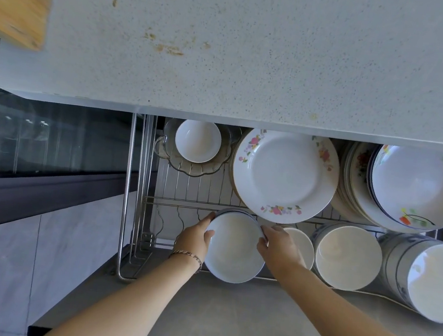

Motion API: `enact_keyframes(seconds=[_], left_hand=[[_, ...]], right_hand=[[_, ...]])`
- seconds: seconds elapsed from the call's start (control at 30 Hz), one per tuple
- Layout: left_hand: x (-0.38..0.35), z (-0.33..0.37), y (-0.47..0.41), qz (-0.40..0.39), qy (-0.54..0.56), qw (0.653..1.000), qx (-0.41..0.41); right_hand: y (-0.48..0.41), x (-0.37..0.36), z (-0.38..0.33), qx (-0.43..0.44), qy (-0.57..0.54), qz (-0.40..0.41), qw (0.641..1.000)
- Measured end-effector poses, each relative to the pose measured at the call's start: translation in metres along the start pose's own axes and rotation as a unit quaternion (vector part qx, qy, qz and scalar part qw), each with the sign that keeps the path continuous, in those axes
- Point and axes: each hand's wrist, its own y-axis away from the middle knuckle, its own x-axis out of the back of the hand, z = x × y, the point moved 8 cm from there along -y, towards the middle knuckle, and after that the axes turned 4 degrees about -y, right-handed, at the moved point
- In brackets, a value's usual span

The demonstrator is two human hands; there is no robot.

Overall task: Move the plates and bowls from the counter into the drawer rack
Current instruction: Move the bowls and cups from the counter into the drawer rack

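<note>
Counter: speckled grey stone counter, stained in spots, runs above an open drawer.
Rack: steel wire drawer rack holds a flower-rimmed white plate at the back and stacks of cream bowls on their sides along the front.
Bowl: white glazed ceramic bowl sits in the rack's front row, left of the cream stacks and just below the flowered plate.
Left hand: my left hand grips the bowl's left rim, thumb on the near lip and fingers curled round the back.
Right hand: my right hand grips the opposite rim the same way.
Handling: I judge it rigid, smooth and slippery under bare skin, and brittle against wire or neighbouring china. It looks moderately heavy, more so if nested.
Hold: opposite rim edges, thumbs inside the lip, look like the safe places to carry it.
Facing: the mouth tilts up towards me and the drawer's front, base towards the back.
Axis: the bowl is round, so it has no long side. Its centre line runs back to front. Dark-lined rims behind its far edge suggest a nested stack, but I cannot tell.
</note>
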Motion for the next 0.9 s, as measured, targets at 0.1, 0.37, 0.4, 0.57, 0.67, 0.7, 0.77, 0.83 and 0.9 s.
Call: enact_keyframes(seconds=[0.1, 0.37, 0.4, 0.57, 0.67, 0.7, 0.77, 0.83, 0.9], left_hand=[[0.001, 0.001, 0.003, 0.014, 0.004, 1.000, 0.004], [0.025, 0.028, 0.024, -0.011, -0.054, 0.998, 0.020], [0.037, 0.038, 0.029, 0.003, -0.049, 0.999, 0.009], [0.129, 0.113, 0.072, 0.074, 0.012, 0.990, -0.121], [0.201, 0.159, 0.091, 0.141, 0.037, 0.976, -0.163], [0.226, 0.172, 0.093, 0.164, 0.043, 0.971, -0.171], [0.277, 0.195, 0.089, 0.208, 0.058, 0.961, -0.171], [0.324, 0.212, 0.081, 0.245, 0.087, 0.952, -0.162], [0.365, 0.229, 0.073, 0.268, 0.114, 0.943, -0.161]], right_hand=[[0.002, 0.000, 0.000, 0.009, 0.008, 0.006, 1.000], [0.013, 0.031, -0.016, -0.002, 0.030, -0.022, 0.999], [0.016, 0.041, -0.021, 0.001, 0.030, -0.029, 0.999], [0.039, 0.123, -0.072, 0.054, -0.004, -0.024, 0.998], [0.055, 0.187, -0.115, 0.098, -0.025, 0.003, 0.995], [0.059, 0.210, -0.131, 0.116, -0.030, 0.017, 0.993], [0.061, 0.256, -0.163, 0.145, -0.038, 0.051, 0.987], [0.057, 0.302, -0.196, 0.166, -0.053, 0.093, 0.980], [0.047, 0.345, -0.227, 0.177, -0.083, 0.134, 0.971]])
